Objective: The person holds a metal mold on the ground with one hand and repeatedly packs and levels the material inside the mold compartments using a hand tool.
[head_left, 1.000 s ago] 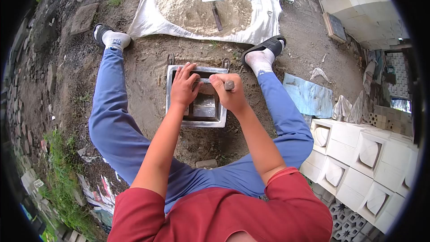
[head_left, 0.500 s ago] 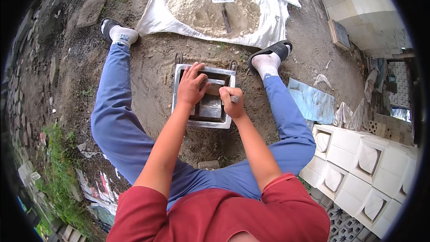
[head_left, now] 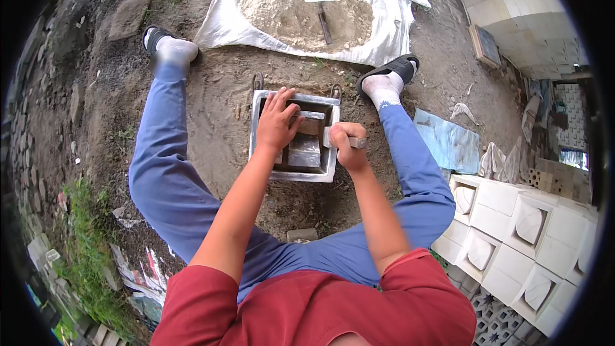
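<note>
A square metal mould [head_left: 291, 176] with raised metal blocks inside it sits on the soil between my legs. My left hand [head_left: 277, 123] lies over its left side, fingers stretched and slightly apart, touching the rim and inner part. My right hand [head_left: 349, 145] is closed around a short-handled tool [head_left: 359, 143] at the mould's right rim. A pale flat part of that tool shows by the thumb; its exact kind is hard to make out. Inside the mould, a metal block [head_left: 304, 157] shows between my hands.
Beyond the mould, a white sack sheet [head_left: 221, 32] holds a heap of pale sand [head_left: 275, 0], with a trowel-like tool [head_left: 325, 22] lying on it. Pale cast blocks [head_left: 493, 218] are stacked at the right. A blue sheet [head_left: 446, 141] lies near my right foot.
My right hand has moved right with the tool, from over the mould's interior to its right rim. My left hand stays in nearly the same place.
</note>
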Demonstrator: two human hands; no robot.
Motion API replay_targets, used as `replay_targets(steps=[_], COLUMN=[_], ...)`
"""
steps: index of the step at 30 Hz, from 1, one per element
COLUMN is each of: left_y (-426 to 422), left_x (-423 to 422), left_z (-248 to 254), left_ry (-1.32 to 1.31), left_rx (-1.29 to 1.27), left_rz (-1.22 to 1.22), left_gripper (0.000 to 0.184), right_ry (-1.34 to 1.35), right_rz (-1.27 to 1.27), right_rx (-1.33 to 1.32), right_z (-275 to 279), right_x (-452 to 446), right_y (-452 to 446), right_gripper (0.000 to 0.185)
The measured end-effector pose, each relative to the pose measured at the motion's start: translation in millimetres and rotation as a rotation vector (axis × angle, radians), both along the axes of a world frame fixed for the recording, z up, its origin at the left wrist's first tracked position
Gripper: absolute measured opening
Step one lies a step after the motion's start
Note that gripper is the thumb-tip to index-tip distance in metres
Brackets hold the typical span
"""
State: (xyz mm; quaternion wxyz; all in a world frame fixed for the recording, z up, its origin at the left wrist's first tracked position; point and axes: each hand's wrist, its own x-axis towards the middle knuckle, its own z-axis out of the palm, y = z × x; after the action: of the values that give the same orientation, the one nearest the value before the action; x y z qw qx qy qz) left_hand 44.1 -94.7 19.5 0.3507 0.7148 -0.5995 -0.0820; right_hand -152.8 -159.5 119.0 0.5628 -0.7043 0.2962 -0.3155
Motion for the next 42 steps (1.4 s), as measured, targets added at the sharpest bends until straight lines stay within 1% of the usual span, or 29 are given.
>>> replay_targets(steps=[1,3,7,8,9,11,13,16,17,19,20,21,23,24,27,28,29,31,32,33,35,37,39,40,41,42], left_y=[1.3,-5.1,1.5,0.7,0.7,-0.1,0.4,-0.7,-0.8,-2.1,-0.2,2.5,0.1,0.4,0.0,-0.3,0.6,1.0,1.3,1.8,1.4,0.8,1.1,0.4,1.7,3.9], left_x=[-2.1,-0.3,-2.8,-3.0,-1.7,0.8,-1.5,-2.9,-2.8,-0.7,-1.9,-5.4,-1.3,-2.8,-2.9,-3.2,-3.9,-1.9,-1.7,-1.4,-2.8,-2.4,-2.8,-2.0,-1.6,-2.5], left_z=[0.2,2.7,1.9,0.2,-0.1,1.5,0.2,0.4,0.9,1.8,3.1,2.6,2.7,2.8,2.9,2.3,1.5,2.9,3.5,3.7,5.6,4.1,2.3,3.5,3.8,3.0], left_ry=[-0.019,-0.053,-0.020,-0.025,-0.030,-0.024,-0.034,-0.025,-0.023,-0.023,-0.019,-0.016,0.006,-0.021,-0.018,-0.013,-0.010,-0.010,-0.005,-0.004,-0.025,-0.020,-0.016,-0.016,-0.015,-0.010], left_rx=[-0.007,-0.036,-0.006,0.001,0.011,0.017,0.000,-0.003,-0.002,-0.004,-0.004,-0.004,0.014,-0.004,0.004,-0.013,-0.010,-0.006,-0.011,-0.010,0.001,-0.010,-0.008,-0.016,-0.019,-0.008], left_rz=[0.005,0.022,-0.002,-0.002,0.002,-0.003,-0.003,0.006,0.007,0.007,0.000,0.001,-0.003,0.002,0.002,0.008,0.010,-0.004,-0.004,-0.003,0.004,0.004,0.003,0.001,-0.002,-0.007], left_gripper=[0.021,0.021,0.021,0.021,0.021,0.021,0.021,0.020,0.020,0.021,0.021,0.021,0.021,0.020,0.021,0.019,0.019,0.020,0.021,0.021,0.021,0.021,0.021,0.021,0.021,0.021], right_ry=[-0.036,-0.097,-0.129,-0.171,-0.212,-0.235,-0.283,-0.244,-0.243,-0.144,-0.090,-0.087,-0.242,-0.244,-0.215,-0.176,-0.172,-0.344,-0.366,-0.364,-0.403,-0.376,-0.367,-0.304,-0.301,-0.296], right_rz=[-0.039,-0.112,-0.099,-0.110,-0.117,-0.108,-0.055,-0.014,-0.012,-0.033,-0.067,-0.067,-0.170,-0.128,-0.093,-0.090,-0.089,-0.097,-0.104,-0.103,-0.024,-0.029,-0.111,-0.145,-0.148,-0.180], right_rx=[-0.015,0.157,0.139,0.180,0.222,0.218,0.140,0.076,0.078,-0.005,-0.066,-0.067,0.273,0.286,0.294,0.206,0.209,0.043,0.035,0.035,0.039,0.043,0.061,-0.049,-0.040,0.028], right_z=[-64.2,-60.4,-52.8,-50.0,-42.7,-10.1,31.9,63.0,54.3,1.6,-67.0,-64.0,-58.8,-57.4,-55.3,-55.9,-57.0,-42.8,-34.7,-39.1,-45.6,-40.7,-35.3,-24.9,-15.6,10.3], right_x=[-9.2,-6.0,-6.4,-7.5,-5.6,-4.1,-3.1,-1.5,-1.2,3.1,2.8,1.4,9.0,6.8,2.1,-0.2,-2.7,2.2,4.8,4.2,0.8,3.8,7.8,10.3,11.5,14.8], right_y=[1.7,-0.8,0.8,0.1,-0.6,-4.8,-5.3,-8.7,-10.3,-13.3,-15.0,-13.2,-19.2,-21.1,-21.8,-21.5,-18.0,-8.7,-4.1,-2.6,-1.9,-6.1,-13.1,-17.2,-17.6,-15.1], right_gripper=[0.044,0.045,0.047,0.047,0.048,0.049,0.048,0.048,0.048,0.046,0.048,0.048,0.045,0.044,0.046,0.053,0.053,0.064,0.074,0.074,0.075,0.076,0.073,0.061,0.061,0.055])
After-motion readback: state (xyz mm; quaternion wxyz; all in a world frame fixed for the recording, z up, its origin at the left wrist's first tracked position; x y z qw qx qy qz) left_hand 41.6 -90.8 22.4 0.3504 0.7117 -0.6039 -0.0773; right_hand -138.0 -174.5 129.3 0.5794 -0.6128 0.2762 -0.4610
